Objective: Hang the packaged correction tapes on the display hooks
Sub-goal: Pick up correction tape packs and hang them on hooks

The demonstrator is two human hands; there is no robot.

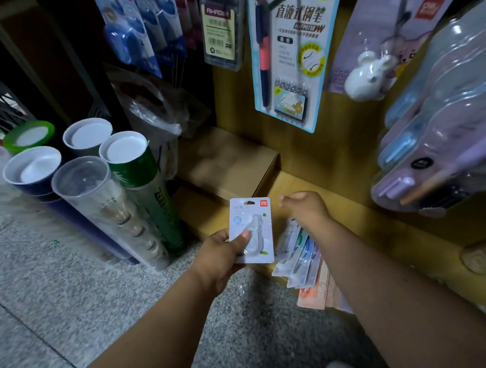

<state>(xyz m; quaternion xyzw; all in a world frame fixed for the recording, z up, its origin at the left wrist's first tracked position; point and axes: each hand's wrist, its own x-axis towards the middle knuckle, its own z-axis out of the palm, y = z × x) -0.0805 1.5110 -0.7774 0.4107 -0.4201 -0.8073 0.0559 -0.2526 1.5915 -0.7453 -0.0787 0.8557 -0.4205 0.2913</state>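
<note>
My left hand (222, 254) grips a white carded correction tape pack (251, 230) by its lower left, thumb pressed on the front, holding it upright low above the floor. My right hand (306, 208) hovers just right of it, above a fanned pile of more correction tape packs (302, 260) lying on the wooden base ledge; its fingers are curled and blurred, and whether they hold anything cannot be told. Hung goods fill the board above; a bare hook is not visible.
A fountain pen card (291, 58), a dark refill box (221, 24), blue blister packs (132, 26) and a large clear pack (453, 118) hang above. A cardboard box (226, 159) sits on the ledge. Stacked cup tubes (106, 191) lean at left on speckled floor.
</note>
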